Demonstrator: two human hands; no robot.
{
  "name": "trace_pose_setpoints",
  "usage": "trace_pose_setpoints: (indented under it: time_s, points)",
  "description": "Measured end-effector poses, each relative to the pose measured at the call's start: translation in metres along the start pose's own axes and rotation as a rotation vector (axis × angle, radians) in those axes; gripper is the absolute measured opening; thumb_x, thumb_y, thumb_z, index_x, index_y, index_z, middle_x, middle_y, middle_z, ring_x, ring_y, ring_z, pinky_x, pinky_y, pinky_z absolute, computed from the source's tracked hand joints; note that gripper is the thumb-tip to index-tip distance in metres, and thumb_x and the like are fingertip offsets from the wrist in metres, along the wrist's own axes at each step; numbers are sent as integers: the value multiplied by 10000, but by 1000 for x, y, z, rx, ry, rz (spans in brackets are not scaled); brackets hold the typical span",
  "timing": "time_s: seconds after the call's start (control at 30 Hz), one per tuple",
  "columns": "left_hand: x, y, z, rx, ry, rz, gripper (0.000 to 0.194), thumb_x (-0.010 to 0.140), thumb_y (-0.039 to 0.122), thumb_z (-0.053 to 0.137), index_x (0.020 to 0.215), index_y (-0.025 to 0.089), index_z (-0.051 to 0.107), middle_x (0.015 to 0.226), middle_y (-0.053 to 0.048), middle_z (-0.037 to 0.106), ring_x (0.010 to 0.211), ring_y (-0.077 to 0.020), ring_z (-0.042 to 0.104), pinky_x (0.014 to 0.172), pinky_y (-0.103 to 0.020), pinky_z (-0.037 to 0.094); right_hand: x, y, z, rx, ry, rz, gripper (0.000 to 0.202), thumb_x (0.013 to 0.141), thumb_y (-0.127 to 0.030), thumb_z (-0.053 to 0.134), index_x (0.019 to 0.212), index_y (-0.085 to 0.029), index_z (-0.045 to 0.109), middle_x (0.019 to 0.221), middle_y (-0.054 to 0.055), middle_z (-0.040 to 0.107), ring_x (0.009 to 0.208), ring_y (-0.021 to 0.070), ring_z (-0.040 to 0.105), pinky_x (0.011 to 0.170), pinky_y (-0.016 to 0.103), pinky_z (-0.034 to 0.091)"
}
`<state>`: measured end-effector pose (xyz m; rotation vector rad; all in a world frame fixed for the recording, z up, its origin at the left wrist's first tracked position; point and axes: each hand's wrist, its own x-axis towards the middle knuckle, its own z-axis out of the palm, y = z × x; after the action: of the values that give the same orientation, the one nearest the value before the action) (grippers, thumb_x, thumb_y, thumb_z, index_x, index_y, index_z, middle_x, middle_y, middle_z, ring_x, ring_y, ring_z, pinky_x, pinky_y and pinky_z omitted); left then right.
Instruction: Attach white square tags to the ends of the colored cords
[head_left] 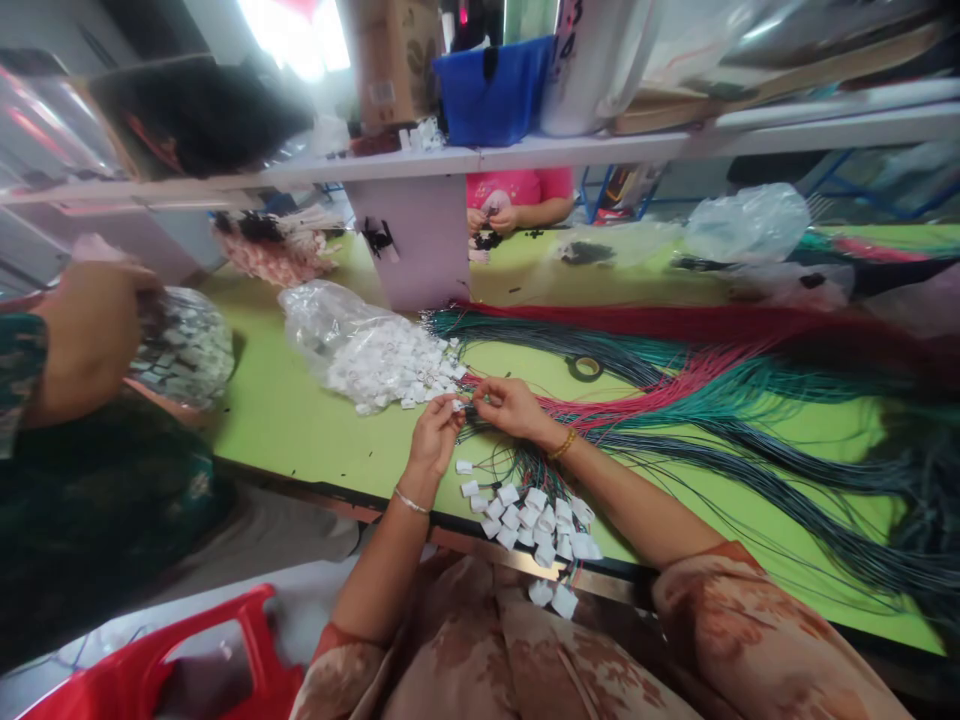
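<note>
My left hand [437, 432] pinches a small white plastic connector [457, 405] above the green table. Close beside it, my right hand [510, 405] has its thumb and fingers pressed together at a thin wire that runs toward the connector; the wire's tip is too small to make out. Behind my hands lies a heap of loose white connectors [397, 365], spilling from a clear plastic bag [322, 315]. Nearer my body, several wired white connectors [529, 515] are piled at the table edge, a few hanging over it. Long bundles of red wires [660, 395] and dark wires [750, 455] stretch off to the right.
A roll of black tape [585, 369] lies among the wires. A co-worker's arm [97, 320] is at the left by a bag of parts [184, 345]; another person's hands [495, 218] work across the table. A shelf [525, 152] holds a blue bin [491, 95]. A red stool [247, 640] stands below left.
</note>
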<state>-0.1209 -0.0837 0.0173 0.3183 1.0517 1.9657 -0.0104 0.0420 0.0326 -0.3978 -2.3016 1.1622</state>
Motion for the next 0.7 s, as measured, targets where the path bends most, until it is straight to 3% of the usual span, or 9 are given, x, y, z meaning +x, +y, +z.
trace_pose_setpoints:
  time_s: [0.23, 0.47, 0.63, 0.7]
  points:
    - [-2, -3, 3, 32, 8, 30, 182, 683, 192, 760, 821, 134, 657, 767, -19, 628, 671, -86, 550, 665, -217, 440, 0, -3, 0, -43, -40, -78, 148, 748, -238, 565, 780, -145, 676, 584, -29, 544, 511, 78, 399, 535, 207, 294]
    - [-1, -6, 3, 133, 64, 85, 239, 679, 219, 766, 896, 141, 705, 784, -29, 659, 630, -77, 527, 629, -219, 417, 3, 2, 7, 110, -75, 80, 187, 783, -302, 526, 710, -143, 591, 593, -14, 565, 519, 87, 412, 515, 205, 308]
    - [1, -7, 0, 145, 67, 17, 241, 664, 225, 766, 881, 128, 721, 769, -37, 663, 636, -81, 539, 614, -212, 417, -3, -3, 8, -204, -103, -130, 95, 760, -199, 520, 736, -148, 596, 679, 45, 619, 616, 130, 491, 614, 244, 352]
    - [1, -8, 0, 133, 83, 23, 252, 660, 223, 768, 890, 130, 724, 782, -41, 671, 646, -82, 544, 622, -212, 421, -2, -2, 7, -213, -104, -119, 93, 769, -209, 525, 752, -151, 595, 667, 42, 607, 615, 133, 487, 612, 245, 351]
